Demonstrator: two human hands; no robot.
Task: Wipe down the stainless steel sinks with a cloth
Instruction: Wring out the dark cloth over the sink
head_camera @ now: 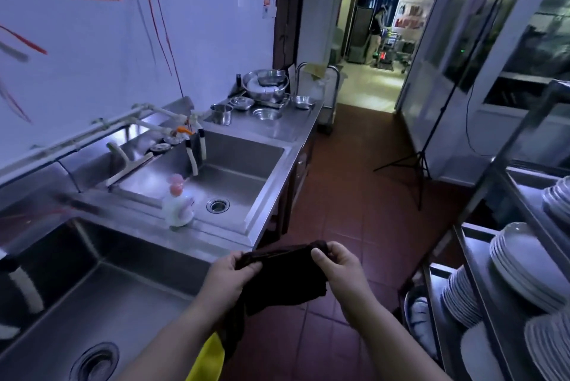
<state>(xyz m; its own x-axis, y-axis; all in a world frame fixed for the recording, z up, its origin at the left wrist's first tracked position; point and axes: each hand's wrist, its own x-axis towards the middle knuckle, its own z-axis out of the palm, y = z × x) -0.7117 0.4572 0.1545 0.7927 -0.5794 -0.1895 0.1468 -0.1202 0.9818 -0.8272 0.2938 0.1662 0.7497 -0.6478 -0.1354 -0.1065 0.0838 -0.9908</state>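
Observation:
A dark cloth (285,279) hangs stretched between both hands, in front of the sink counter's corner and over the red tiled floor. My left hand (229,277) grips its left end, and my right hand (337,271) pinches its right end. The near stainless steel sink (92,288) lies to the lower left, with a round drain (95,363). The far sink (246,161) sits beyond it, also with a drain (217,205). Neither hand touches a sink.
A white soap bottle (179,206) with a pink top stands on the divider between the sinks. Taps and hoses (194,146) hang over the far sink. Metal bowls (266,84) crowd the far counter. A rack of white plates (521,269) stands at right. A tripod (421,161) stands in the aisle.

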